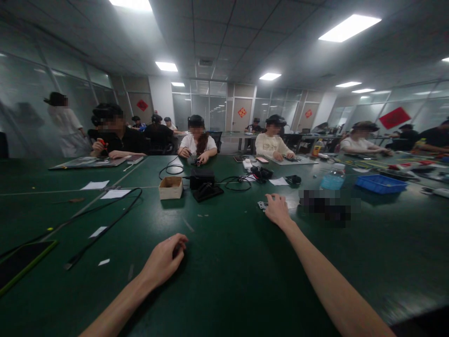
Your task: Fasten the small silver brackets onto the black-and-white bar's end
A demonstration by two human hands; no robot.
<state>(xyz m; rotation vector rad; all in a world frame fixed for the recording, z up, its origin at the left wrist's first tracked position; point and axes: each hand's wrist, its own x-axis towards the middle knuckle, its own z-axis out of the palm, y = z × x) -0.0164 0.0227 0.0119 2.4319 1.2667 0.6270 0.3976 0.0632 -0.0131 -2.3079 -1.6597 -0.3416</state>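
Note:
My left hand rests on the green table with its fingers loosely curled. A gap shows between thumb and fingers, and nothing is seen in it. Farther out and to the right, my right hand has its fingers bent down over a small silvery metal piece with holes. The thumb and fingertips are at the piece's right side, and the hand covers part of it. What kind of part it is cannot be made out.
Beyond the hands stand a cardboard box, a black box-like device and a blue-tinted bottle. A blue tray lies at right. Cables, paper scraps and a green-edged phone-like slab lie left. Several people sit opposite.

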